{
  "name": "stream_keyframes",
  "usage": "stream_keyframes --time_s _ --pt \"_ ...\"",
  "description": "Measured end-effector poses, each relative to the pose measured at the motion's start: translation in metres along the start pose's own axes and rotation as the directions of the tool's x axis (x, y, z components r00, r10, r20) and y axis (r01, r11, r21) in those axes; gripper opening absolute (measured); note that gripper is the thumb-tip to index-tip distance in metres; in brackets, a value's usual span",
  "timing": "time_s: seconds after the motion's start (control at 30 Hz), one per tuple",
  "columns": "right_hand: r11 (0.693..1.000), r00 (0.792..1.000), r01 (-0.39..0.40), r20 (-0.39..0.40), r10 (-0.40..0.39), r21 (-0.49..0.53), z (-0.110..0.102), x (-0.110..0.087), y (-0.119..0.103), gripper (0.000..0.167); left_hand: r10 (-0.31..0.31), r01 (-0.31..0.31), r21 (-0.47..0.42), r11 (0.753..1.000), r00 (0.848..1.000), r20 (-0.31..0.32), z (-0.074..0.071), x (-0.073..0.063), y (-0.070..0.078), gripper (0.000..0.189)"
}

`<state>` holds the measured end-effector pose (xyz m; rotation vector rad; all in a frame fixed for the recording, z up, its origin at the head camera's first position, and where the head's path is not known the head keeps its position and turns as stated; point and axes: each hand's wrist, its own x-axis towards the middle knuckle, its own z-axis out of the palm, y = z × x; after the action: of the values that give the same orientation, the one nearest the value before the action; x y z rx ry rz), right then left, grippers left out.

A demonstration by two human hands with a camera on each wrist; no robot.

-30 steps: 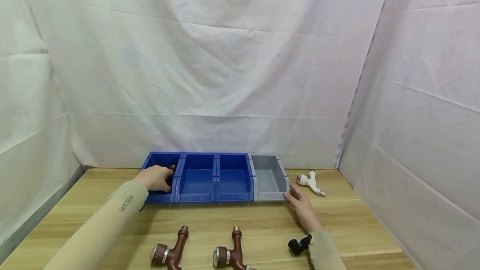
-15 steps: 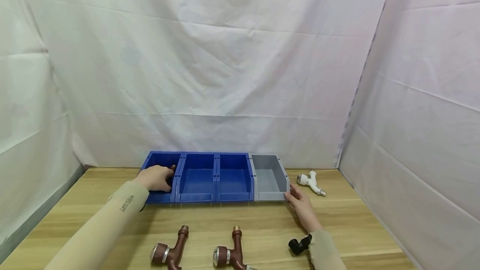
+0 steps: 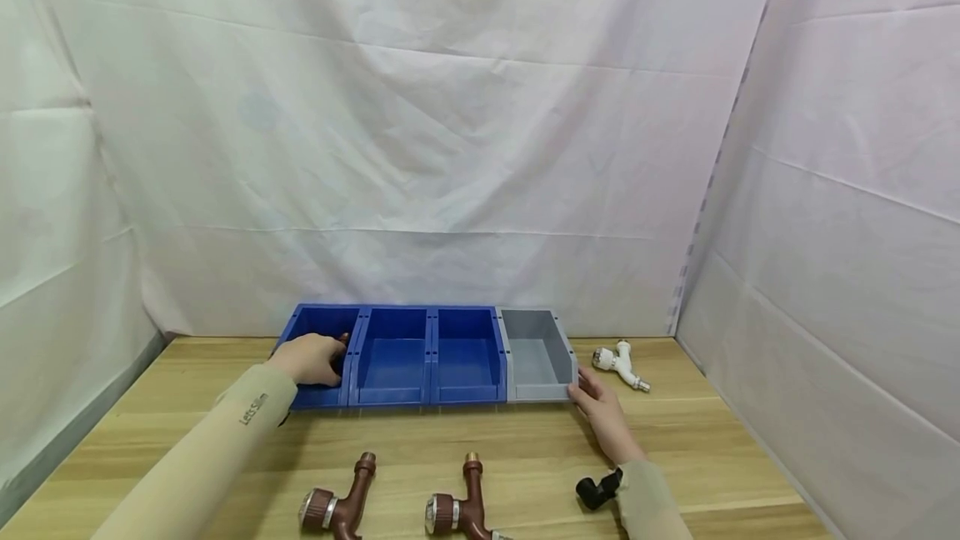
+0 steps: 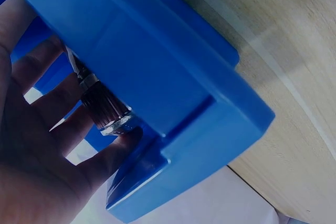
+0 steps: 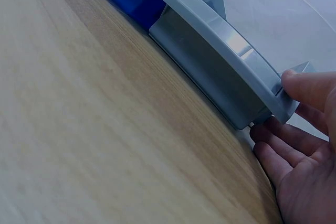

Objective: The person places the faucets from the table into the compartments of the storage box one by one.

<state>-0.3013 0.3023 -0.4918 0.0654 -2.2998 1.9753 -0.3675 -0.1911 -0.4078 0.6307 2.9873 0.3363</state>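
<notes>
My left hand (image 3: pixel 307 358) reaches down into the leftmost blue bin (image 3: pixel 321 397). Its fingers curl round a dark brown tap (image 4: pixel 105 106) beside the bin wall; the ribbed knob with its clear end shows in the left wrist view, while most of the tap's body is hidden. At the other end of the row, my right hand (image 3: pixel 606 417) grips the front corner of the grey bin (image 5: pixel 210 72). The thumb lies over the rim and the other fingers are at the underside.
Two more brown taps, one at left (image 3: pixel 348 507) and one at centre (image 3: pixel 468 507), lie in front of the bins. A black fitting (image 3: pixel 597 492) lies beside the right sleeve. A white tap (image 3: pixel 621 365) is right of the grey bin. White cloth (image 3: pixel 420 148) hangs behind.
The head view has shifted very slightly. Both hands, the bins and the taps stay practically where they were.
</notes>
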Motion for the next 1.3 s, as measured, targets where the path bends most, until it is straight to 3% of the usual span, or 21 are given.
stream_keyframes --time_s 0.6,1.3 --pt "1.0 1.0 0.021 -0.018 -0.022 -0.02 0.0025 -0.0014 -0.0057 0.055 -0.006 0.006 -0.002 1.0 1.0 0.008 0.0006 0.0018 0.0004 0.025" --pt "0.999 0.999 0.018 -0.032 -0.02 -0.047 0.0027 -0.0011 -0.002 0.053 0.01 -0.01 0.001 1.0 1.0 0.002 0.0057 0.0024 -0.0003 0.031"
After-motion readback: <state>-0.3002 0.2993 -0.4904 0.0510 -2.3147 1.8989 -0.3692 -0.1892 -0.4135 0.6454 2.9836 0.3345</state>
